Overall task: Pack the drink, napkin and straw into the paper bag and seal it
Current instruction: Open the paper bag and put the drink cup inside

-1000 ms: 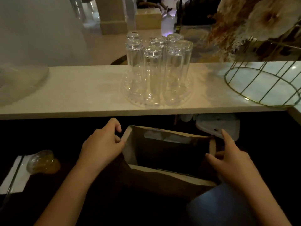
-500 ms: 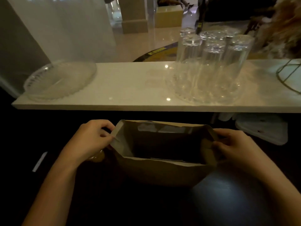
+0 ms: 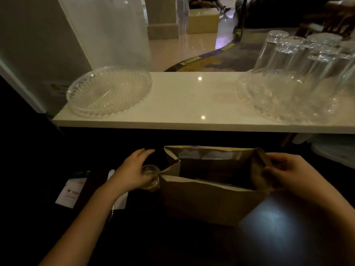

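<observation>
Left hand (image 3: 132,174), fingers spread, reaches the drink (image 3: 151,178) just left of the paper bag (image 3: 209,200); right hand (image 3: 288,172) pinches its right rim open.

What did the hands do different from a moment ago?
The left hand let go of the paper bag and moved left onto the lidded drink cup. The right hand still holds the bag's right edge; the bag stays open.

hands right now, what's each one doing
Left hand: open, reaching over the drink cup, grip not closed.
Right hand: closed, pinching the paper bag rim.
</observation>
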A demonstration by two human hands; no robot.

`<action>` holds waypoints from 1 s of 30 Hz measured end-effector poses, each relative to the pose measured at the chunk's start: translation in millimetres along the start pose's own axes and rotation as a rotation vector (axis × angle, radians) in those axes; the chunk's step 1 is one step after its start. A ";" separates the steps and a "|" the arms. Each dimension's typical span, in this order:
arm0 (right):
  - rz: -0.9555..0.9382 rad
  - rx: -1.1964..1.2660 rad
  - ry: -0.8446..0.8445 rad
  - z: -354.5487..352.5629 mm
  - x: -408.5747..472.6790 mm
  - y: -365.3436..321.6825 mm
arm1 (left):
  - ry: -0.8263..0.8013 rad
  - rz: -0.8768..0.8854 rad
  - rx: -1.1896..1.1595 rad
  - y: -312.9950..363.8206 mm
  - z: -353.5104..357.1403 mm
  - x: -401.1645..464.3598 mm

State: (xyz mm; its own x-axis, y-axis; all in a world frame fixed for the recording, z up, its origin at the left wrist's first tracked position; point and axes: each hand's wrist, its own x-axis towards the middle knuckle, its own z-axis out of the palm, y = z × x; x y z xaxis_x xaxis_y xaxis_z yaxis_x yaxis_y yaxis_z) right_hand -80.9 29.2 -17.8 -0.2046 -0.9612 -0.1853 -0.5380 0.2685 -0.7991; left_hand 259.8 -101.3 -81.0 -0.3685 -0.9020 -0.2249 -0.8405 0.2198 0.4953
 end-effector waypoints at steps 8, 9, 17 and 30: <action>0.045 0.015 0.019 8.2 -7.8 -6.2 | -0.340 0.043 0.473 -36.1 52.5 37.8; 0.048 0.007 0.022 7.8 -7.5 -5.7 | -0.317 0.078 0.479 -38.4 53.5 38.4; 0.017 -0.009 0.028 5.9 -3.3 -4.5 | -0.148 0.100 0.235 -25.8 -10.8 30.6; -0.036 0.052 0.028 13.3 4.1 2.6 | 0.027 0.519 0.068 161.7 -120.8 -39.2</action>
State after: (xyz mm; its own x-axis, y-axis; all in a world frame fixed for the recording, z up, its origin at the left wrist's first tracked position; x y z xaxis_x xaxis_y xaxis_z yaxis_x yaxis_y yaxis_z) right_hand -72.2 25.1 -28.3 -0.2093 -0.9677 -0.1404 -0.5019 0.2295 -0.8339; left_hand 186.4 -75.3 109.3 -0.7336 -0.6771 0.0579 -0.5743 0.6633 0.4798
